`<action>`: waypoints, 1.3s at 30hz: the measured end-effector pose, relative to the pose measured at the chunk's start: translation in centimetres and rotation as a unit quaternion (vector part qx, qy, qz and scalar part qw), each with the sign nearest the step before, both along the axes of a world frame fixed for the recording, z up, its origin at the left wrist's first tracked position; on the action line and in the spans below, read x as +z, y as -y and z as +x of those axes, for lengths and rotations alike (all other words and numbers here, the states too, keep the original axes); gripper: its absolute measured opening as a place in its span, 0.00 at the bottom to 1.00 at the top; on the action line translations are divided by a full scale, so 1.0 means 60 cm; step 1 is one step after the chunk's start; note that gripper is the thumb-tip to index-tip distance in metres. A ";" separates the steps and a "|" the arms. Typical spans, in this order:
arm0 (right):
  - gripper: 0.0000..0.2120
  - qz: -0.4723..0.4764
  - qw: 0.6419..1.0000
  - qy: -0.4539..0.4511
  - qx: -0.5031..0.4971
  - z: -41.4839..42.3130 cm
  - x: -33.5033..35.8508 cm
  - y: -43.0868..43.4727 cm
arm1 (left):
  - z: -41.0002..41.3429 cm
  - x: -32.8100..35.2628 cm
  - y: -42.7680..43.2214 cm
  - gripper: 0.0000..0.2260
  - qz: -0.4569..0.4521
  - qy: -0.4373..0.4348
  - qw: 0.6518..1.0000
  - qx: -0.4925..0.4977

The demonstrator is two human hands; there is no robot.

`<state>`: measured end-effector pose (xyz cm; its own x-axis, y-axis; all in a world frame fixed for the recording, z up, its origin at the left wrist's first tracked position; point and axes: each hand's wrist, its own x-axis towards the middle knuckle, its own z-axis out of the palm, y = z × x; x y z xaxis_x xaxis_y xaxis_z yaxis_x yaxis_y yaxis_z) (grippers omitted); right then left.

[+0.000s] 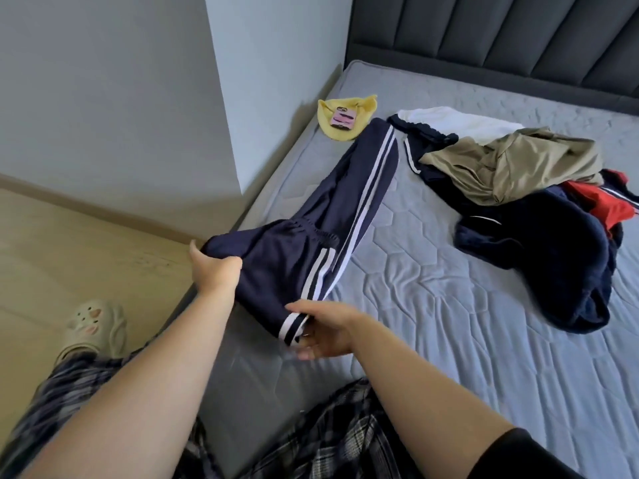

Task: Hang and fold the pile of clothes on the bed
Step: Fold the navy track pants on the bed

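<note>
On bed (449,305): left hand (216,271), right hand (328,331) grip trousers (352,202).

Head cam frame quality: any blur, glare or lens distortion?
Head view: soft even light, no glare; right hand slightly motion-smeared at the cuff of the trousers; left hand sharp; wide lens bows headboard and wall edges; wall shadows the mattress edge.

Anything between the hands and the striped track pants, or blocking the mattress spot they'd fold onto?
Nothing visible. Left hand and right hand both hold the navy track pants. The mattress beside them is bare. The clothes pile lies farther right, and the yellow cloth with a phone sits at the far leg end.
</note>
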<state>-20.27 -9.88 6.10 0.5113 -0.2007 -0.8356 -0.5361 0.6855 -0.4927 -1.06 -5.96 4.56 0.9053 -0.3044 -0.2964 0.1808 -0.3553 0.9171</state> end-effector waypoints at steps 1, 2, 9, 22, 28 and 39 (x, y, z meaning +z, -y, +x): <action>0.11 0.013 0.998 0.015 0.056 0.004 -0.010 -0.011 | 0.019 -0.008 -0.023 0.41 0.040 0.016 0.999 -0.018; 0.13 0.006 0.995 0.018 0.094 0.005 -0.019 -0.015 | 0.028 -0.017 -0.046 0.43 0.091 0.036 0.994 -0.049; 0.14 -0.144 0.954 -0.026 -0.261 0.000 -0.049 0.045 | -0.110 -0.065 -0.031 0.30 0.286 0.448 0.784 -0.320; 0.17 -0.128 0.888 0.020 -0.442 0.022 -0.133 0.165 | -0.154 -0.148 0.084 0.37 0.266 0.385 0.830 -0.305; 0.21 -0.196 0.897 -0.008 -0.395 0.063 -0.108 0.252 | -0.153 -0.169 0.093 0.37 0.269 0.409 0.821 -0.293; 0.20 -0.206 0.903 -0.050 -0.375 0.065 -0.101 0.302 | -0.198 -0.121 0.107 0.54 0.360 0.403 0.725 -0.428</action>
<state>-16.37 -27.98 0.04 0.0289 -0.7626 -0.6462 -0.0545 0.6443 -0.7628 -12.94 -12.39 -2.68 0.4444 -0.8853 -0.1372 -0.8790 -0.4604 0.1242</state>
